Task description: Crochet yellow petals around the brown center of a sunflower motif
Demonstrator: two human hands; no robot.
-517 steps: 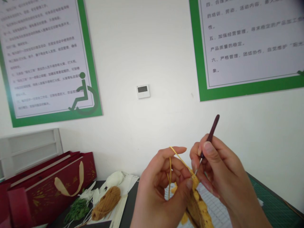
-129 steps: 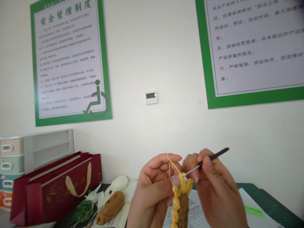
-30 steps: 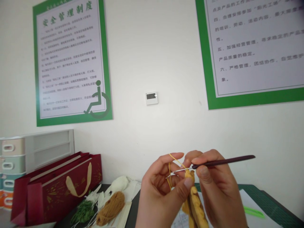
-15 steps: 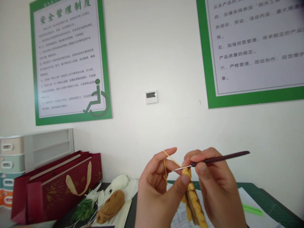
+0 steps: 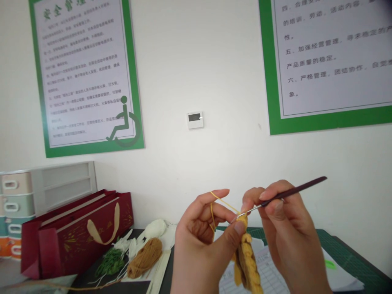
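White wall (image 5: 171,163) behind. Fingers of the left hand (image 5: 200,243) pinch the yellow-and-brown crocheted piece (image 5: 251,263) above papers (image 5: 272,271); those of the right hand (image 5: 289,222) grip a crochet hook (image 5: 295,191), tip at its top. Tabletop (image 5: 134,288) bears a brown skein (image 5: 145,258).

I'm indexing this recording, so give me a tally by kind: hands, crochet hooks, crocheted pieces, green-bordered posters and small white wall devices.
Hands: 2 (left hand, right hand)
Crochet hook: 1
Crocheted piece: 1
Green-bordered posters: 2 (left poster, right poster)
White wall device: 1
Total: 7
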